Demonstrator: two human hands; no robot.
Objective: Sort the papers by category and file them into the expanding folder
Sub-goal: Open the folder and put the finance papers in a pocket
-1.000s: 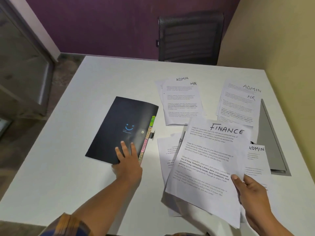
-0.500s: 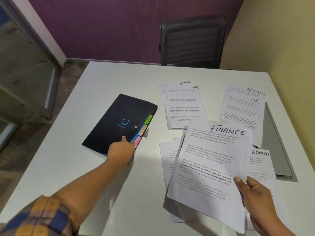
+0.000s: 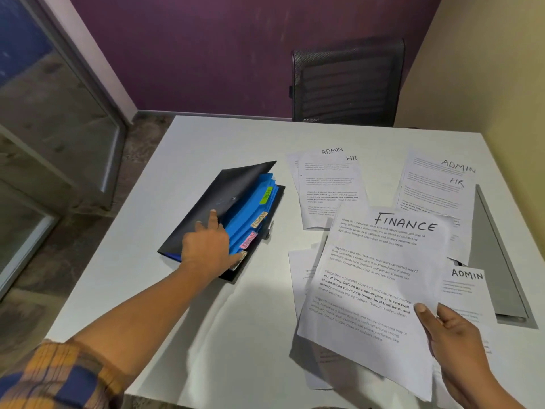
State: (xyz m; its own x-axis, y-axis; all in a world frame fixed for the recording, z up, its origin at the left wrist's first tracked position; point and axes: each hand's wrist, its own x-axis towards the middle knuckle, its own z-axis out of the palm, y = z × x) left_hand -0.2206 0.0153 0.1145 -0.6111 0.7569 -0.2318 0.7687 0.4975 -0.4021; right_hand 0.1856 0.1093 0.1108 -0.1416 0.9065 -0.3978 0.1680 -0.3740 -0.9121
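Observation:
The black expanding folder (image 3: pixel 203 208) lies left of centre on the white table (image 3: pixel 147 270). My left hand (image 3: pixel 206 249) grips its front cover and holds it lifted, showing blue dividers (image 3: pixel 250 208) with green, tan and pink tabs. My right hand (image 3: pixel 451 338) pinches the lower right corner of a sheet headed FINANCE (image 3: pixel 380 278), held just above the table with more sheets under it. A pile headed ADMIN and HR (image 3: pixel 330 187) lies behind it. A second ADMIN and HR pile (image 3: pixel 436 187) lies at the right, and an ADMIN sheet (image 3: pixel 469 287) lies near my right hand.
A black mesh chair (image 3: pixel 348 84) stands behind the table's far edge. A grey hinged flap (image 3: pixel 498 261) sits in the tabletop at the right, by the yellow wall (image 3: pixel 501 69). A glass partition (image 3: pixel 44 128) is on the left.
My left hand slid to the folder's near edge and raised the cover, baring the blue tabbed dividers. The FINANCE sheet stayed in my right hand.

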